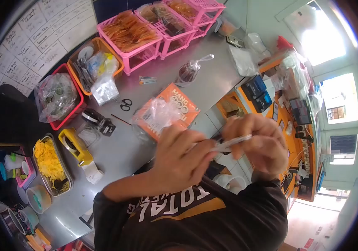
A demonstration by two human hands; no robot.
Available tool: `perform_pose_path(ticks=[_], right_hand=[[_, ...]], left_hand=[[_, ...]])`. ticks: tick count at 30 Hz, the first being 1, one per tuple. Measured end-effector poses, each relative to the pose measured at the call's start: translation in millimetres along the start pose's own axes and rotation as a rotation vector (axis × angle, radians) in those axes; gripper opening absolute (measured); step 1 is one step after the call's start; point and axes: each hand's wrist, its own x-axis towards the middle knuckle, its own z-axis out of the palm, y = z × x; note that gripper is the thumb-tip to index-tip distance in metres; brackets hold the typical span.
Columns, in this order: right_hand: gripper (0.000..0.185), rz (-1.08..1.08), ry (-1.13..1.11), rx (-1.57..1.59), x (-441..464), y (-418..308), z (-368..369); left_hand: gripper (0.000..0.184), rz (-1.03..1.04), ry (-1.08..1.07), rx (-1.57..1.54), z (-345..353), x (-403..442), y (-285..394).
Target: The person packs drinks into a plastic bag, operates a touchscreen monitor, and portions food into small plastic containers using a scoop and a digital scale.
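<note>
My left hand (pixel 183 154) is closed, its fingertips pinching one end of a thin whitish strip (pixel 231 143). My right hand (pixel 258 144), slightly blurred, is closed around the strip's other end. The strip looks like twisted plastic, but its exact kind is unclear. Both hands are raised in front of the dark shirt. Beyond them on the metal table lies an orange box (pixel 191 109) with white lettering, and a crumpled clear plastic bag (pixel 160 113) rests on it. Farther back stands a tied plastic bag of dark reddish-brown contents (pixel 187 74).
Pink baskets (pixel 124 54) with orange packets line the back. Scissors (pixel 126 104), a yellow tape dispenser (pixel 74 146), a red basket (pixel 76 104), an orange basket (pixel 120 62) and a metal tray of yellow shreds (pixel 68 184) occupy the left. An orange counter (pixel 298 167) stands right.
</note>
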Motion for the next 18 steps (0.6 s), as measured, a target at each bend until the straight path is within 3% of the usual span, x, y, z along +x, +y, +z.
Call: perform_pose_path(ticks=[1, 2, 4, 6, 10, 13, 16, 18], right_hand=[[0.018, -0.146, 0.068, 0.049, -1, 0, -19], [0.018, -0.137, 0.056, 0.055, 2, 1, -34], [0.024, -0.143, 0.284, 0.050, 10, 0, -67], [0.025, -0.159, 0.290, 0.059, 27, 14, -117], [0.024, -0.157, 0.417, -0.119, 64, 45, -193], [0.017, -0.184, 0.358, -0.227, 105, 84, -247], [0.019, -0.118, 0.403, -0.283, 146, 126, -286], [0.029, -0.327, 0.414, -0.484, 172, 147, -299]], left_hand=[[0.022, -0.008, 0.001, 0.007, 19, 13, -4], [0.020, -0.034, -0.031, -0.087, 37, 26, -9], [0.018, -0.060, -0.054, -0.177, 70, 53, -29], [0.018, -0.090, -0.105, -0.388, 104, 69, -66], [0.025, -0.389, 0.086, -0.156, 153, 113, -166], [0.027, -0.256, 0.103, 0.047, 181, 129, -224], [0.018, -0.454, -0.194, -0.068, 186, 144, -233], [0.016, -0.495, -0.196, -0.057, 185, 152, -231]])
